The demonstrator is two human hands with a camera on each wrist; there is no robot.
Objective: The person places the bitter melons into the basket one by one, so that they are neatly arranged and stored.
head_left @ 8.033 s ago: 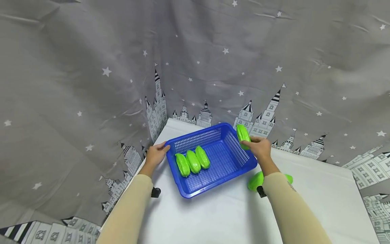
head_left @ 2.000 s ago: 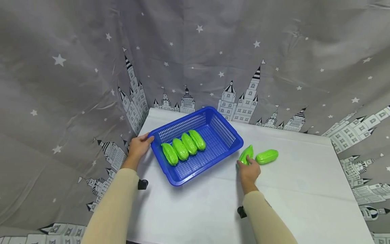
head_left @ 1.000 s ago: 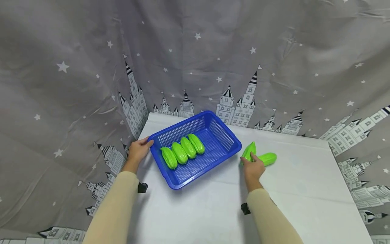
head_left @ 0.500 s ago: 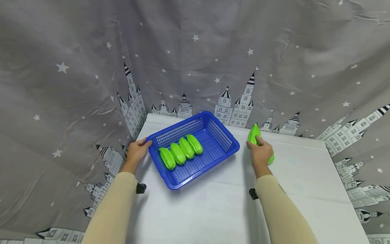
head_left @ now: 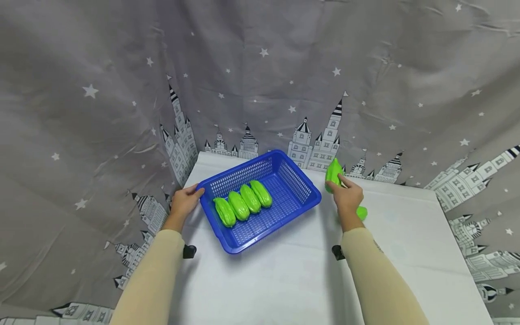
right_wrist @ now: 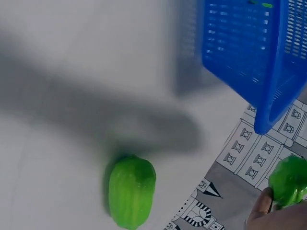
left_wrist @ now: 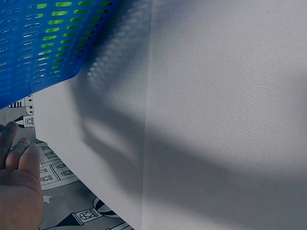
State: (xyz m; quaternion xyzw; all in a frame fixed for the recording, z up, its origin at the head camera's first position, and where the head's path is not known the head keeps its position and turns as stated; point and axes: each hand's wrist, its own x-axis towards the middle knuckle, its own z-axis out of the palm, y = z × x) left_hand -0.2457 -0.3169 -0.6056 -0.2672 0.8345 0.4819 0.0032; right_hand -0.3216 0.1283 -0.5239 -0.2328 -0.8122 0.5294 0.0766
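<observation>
A green, lengthwise-ridged fruit [head_left: 333,175], glossy and tapered, is pinched between the thumb and fingers of my right hand [head_left: 348,197]. It is held up off the table, right of the blue plastic basket [head_left: 264,231]. My left hand [head_left: 184,203] grips the basket's left rim; in the left wrist view its fingers [left_wrist: 29,160] show just below the basket's wall. Inside the basket several matching fruits [head_left: 239,205] lie side by side in the left half. Another green fruit [right_wrist: 132,191] lies on the table, mostly hidden by my right forearm in the head view.
The white table [head_left: 276,280] ends at the back and left against a grey curtain [head_left: 260,67] printed with stars and castles. The basket's right half shows bare mesh floor.
Eight seconds ago the basket held three fruits; now another is in the row. My right hand has lifted one of the two table fruits and moved back, then slightly left. The left hand stays.
</observation>
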